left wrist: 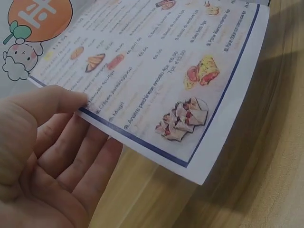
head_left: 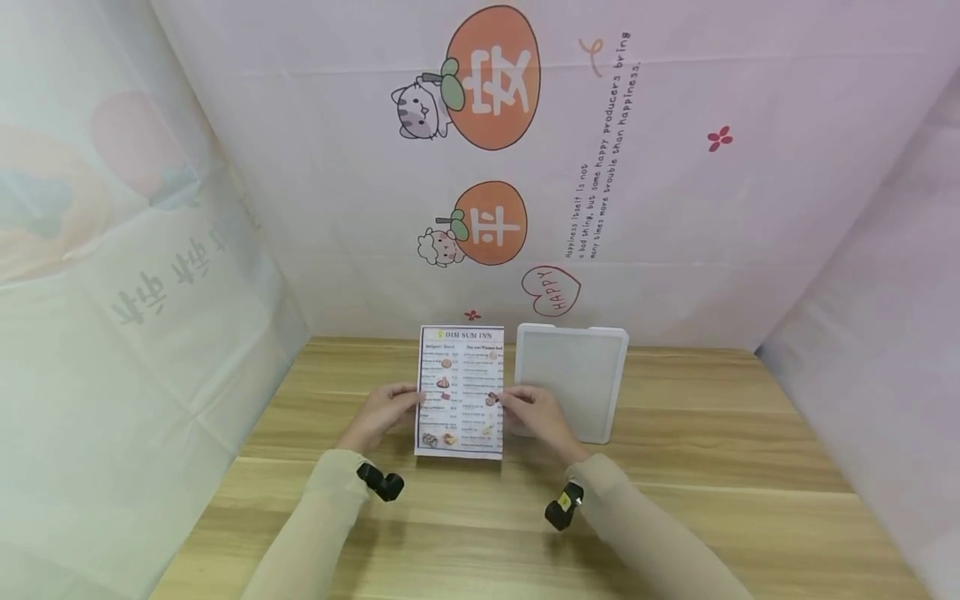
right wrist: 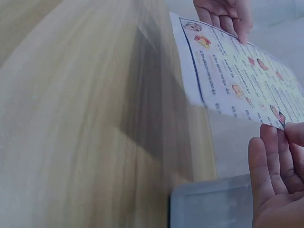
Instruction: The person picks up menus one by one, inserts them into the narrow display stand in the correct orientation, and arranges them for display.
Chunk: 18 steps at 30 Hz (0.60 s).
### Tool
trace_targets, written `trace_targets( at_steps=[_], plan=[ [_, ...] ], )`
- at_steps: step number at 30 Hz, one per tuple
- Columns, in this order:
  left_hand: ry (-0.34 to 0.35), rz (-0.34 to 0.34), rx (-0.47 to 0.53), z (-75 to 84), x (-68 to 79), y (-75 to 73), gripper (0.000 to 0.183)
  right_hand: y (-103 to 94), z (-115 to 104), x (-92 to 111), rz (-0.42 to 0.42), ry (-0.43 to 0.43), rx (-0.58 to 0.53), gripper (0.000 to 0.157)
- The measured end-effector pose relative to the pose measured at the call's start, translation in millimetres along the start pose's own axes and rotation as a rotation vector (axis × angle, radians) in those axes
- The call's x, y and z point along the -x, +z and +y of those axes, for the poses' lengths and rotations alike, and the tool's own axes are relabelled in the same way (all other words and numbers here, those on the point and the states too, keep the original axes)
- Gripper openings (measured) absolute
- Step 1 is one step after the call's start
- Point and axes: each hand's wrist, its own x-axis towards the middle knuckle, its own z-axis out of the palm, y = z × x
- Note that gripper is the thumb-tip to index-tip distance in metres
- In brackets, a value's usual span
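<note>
A printed menu sheet [head_left: 460,392], headed DIM SUM INN and edged with a dark blue line, is held up off the wooden table between both hands. My left hand [head_left: 387,412] pinches its left edge, the thumb on the printed face and the fingers behind, as the left wrist view shows. At the opposite edge my right hand [head_left: 542,417] pinches the sheet between thumb and fingers. In the right wrist view the sheet [right wrist: 228,71] tilts above the table. Just right of it lies a white-framed, flat clear holder [head_left: 573,379], partly behind my right hand.
The wooden table [head_left: 675,500] runs back to a pale cloth wall [head_left: 360,208] printed with orange cartoon fruit. Similar cloth hangs at left and right. Each wrist wears a small black camera [head_left: 381,482].
</note>
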Motion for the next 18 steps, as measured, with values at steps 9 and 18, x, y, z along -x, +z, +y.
trace_targets(
  at_steps=[9, 18],
  plan=[
    [0.024, 0.0, -0.01, 9.9, 0.5, -0.5, 0.038, -6.5, -12, -3, 0.013, 0.003, 0.042, 0.028],
    [0.042, -0.003, -0.032, 19.1, -2.1, -1.5, 0.044, -13.8, -26, -4, -0.008, -0.052, 0.016, 0.026]
  ],
)
